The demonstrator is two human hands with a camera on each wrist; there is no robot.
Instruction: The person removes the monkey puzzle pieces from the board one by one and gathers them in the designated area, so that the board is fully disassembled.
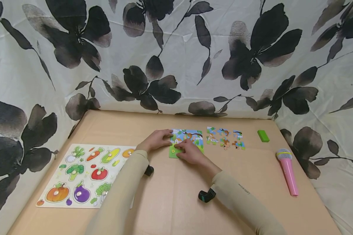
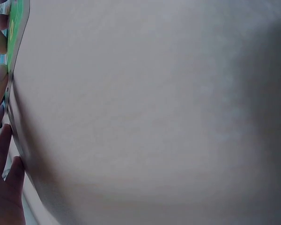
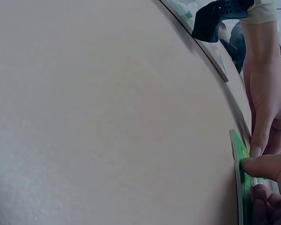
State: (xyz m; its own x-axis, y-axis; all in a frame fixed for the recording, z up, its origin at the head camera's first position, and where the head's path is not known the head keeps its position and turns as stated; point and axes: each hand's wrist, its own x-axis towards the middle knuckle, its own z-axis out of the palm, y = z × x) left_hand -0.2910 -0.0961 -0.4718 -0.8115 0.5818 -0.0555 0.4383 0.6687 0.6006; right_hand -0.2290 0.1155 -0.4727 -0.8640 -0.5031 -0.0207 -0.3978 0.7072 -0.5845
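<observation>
A jigsaw puzzle board (image 1: 200, 151) with a green lower border and a picture of animals and a house lies flat at the middle of the table. My left hand (image 1: 157, 141) rests at its left edge, fingers and thumb extended against it. My right hand (image 1: 191, 152) is over the lower part of the board, its fingertips down on the picture. In the right wrist view, the right thumb (image 3: 267, 167) lies across the green border and the other fingers curl beside it. Whether a puzzle piece is under those fingers, I cannot tell.
Loose puzzle pieces (image 1: 225, 138) lie in two rows right of the board. Farther right are a green block (image 1: 263, 136) and a pink toy microphone (image 1: 287, 172). A vegetable peg board (image 1: 86, 192) lies at the left, partly under my left sleeve. Floral cloth (image 1: 191, 88) hangs behind the table.
</observation>
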